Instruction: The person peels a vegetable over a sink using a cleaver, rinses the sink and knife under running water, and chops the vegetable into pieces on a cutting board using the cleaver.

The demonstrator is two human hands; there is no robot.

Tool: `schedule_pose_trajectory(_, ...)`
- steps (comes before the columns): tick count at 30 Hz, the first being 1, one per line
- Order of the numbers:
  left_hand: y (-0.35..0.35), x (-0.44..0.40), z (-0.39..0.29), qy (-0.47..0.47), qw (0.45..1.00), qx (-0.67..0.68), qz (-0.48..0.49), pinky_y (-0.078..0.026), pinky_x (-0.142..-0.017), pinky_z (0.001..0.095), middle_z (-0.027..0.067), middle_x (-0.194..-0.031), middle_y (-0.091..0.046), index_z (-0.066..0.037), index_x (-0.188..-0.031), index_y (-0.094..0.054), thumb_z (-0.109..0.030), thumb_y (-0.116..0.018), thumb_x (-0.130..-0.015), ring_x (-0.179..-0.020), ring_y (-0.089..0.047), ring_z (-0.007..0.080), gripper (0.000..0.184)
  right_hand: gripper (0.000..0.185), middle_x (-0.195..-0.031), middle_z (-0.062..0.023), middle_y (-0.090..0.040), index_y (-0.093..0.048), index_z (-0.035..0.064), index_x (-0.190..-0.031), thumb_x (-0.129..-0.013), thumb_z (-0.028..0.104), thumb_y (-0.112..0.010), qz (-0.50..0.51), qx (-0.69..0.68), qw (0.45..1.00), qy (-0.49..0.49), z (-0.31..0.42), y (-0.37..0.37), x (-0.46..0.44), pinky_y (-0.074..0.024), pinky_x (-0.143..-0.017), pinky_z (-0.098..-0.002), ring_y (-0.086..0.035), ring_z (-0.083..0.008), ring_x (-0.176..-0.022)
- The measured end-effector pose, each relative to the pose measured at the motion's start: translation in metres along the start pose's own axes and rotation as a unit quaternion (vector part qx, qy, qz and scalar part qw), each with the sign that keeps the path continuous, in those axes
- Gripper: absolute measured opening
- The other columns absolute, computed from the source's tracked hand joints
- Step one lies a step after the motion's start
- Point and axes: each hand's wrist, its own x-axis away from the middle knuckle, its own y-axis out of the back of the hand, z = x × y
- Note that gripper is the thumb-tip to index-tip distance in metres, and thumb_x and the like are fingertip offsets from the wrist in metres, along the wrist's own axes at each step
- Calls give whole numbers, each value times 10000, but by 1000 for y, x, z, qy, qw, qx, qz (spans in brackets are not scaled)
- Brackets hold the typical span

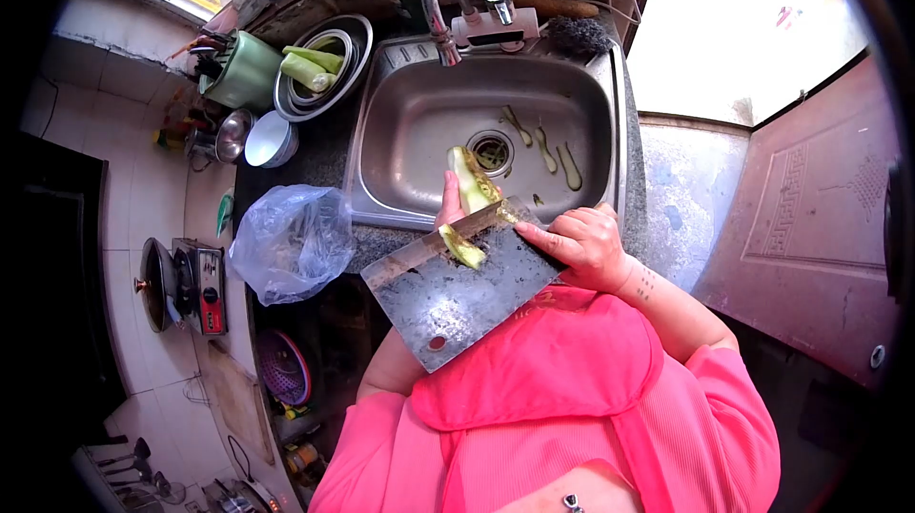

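My left hand (451,201) is closed around a pale green vegetable stem (472,180) with brownish rough skin along one side, at the sink's near edge. Most of the left fingers are hidden behind the stem and blade. My right hand (589,241) grips a wide cleaver (462,294), its index finger stretched along the blade; the handle is hidden in the fist. The blade's upper edge lies against or just before the stem's lower end. On the blade rests a cut strip of peel (463,247), with a smaller scrap by the fingertip.
The steel sink (400,122) holds several peel strips (546,151) near its drain. A faucet (440,13) rises behind. To the left stand a bowl with pale green stem pieces (310,73), a white bowl (271,140) and a plastic bag (292,241) at the counter edge.
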Motion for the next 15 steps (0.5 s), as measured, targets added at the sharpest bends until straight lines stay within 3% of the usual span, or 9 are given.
schedule_pose_trajectory(2, -4, 7, 0, 9, 999, 23, 36, -524, -757, 426, 161, -929, -638, -17, -1025, -566, -712, -413, -819, -827, -634, 278, 740, 536, -551, -6, -380, -627, 146, -1168, -640, 232, -600, -6, 6, 1000, 6, -2, -3, 1, -356, -471, -335, -479, -172, -489)
schedule_pose_trajectory(4, -20, 18, 1, -14, 999, -29, -6, -520, -766, 425, 153, -945, -637, -22, -1016, -568, -708, -429, -815, -845, -629, 274, 728, 523, -544, 15, -378, -644, 134, -1138, -634, 258, -586, -18, 20, 999, 17, -7, -9, 4, -270, -460, -330, -452, -151, -472)
schedule_pose_trajectory(5, -24, 22, 3, -25, 998, -54, -27, -519, -771, 424, 149, -953, -636, -25, -1011, -569, -706, -437, -813, -854, -627, 272, 722, 534, -549, 8, -391, -639, 143, -1145, -620, 231, -602, -11, 27, 1000, 7, -9, -9, 4, -300, -458, -334, -470, -161, -483)
schedule_pose_trajectory(6, -20, 29, 4, -19, 995, -42, 89, -485, -885, 404, 135, -1064, -585, -66, -1162, -489, -632, -382, -887, -990, -590, 241, 639, 549, -554, 1, -403, -634, 152, -1153, -606, 204, -618, -4, 35, 999, -3, -10, -8, 5, -331, -455, -337, -488, -171, -494)
schedule_pose_trajectory(8, -20, 33, 12, -40, 990, 2, 134, -474, -898, 403, 138, -1083, -580, -63, -1181, -483, -622, -376, -894, -1009, -580, 243, 637, 571, -572, -2, -440, -632, 168, -1149, -579, 147, -647, -5, 32, 999, -20, -14, -11, 7, -356, -450, -340, -509, -181, -506)
schedule_pose_trajectory(15, -43, 38, 44, -204, 970, 84, 102, -437, -942, 398, 151, -1151, -563, -50, -1246, -461, -585, -358, -920, -1076, -548, 250, 635, 611, -608, -2, -481, -627, 193, -1156, -549, 145, -681, -24, 50, 995, -81, -39, -22, 13, -392, -456, -315, -538, -176, -535)
